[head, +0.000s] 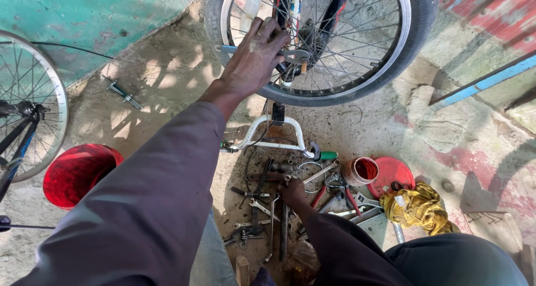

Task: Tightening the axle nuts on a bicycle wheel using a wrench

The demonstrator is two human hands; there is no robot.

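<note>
Two hands working: left hand gripping wrench at wheel hub, 12 o'clock. Right hand closing on sth in tool pile, 6 o'clock; can't tell which tool. Risk: wrench slipping, knuckles hitting spokes; blind grabbing w/ eyes elsewhere.

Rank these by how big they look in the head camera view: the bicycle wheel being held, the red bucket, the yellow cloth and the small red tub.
1. Bicycle wheel, partly cut off at the top
2. Red bucket
3. Yellow cloth
4. Small red tub

No close calls.
</note>
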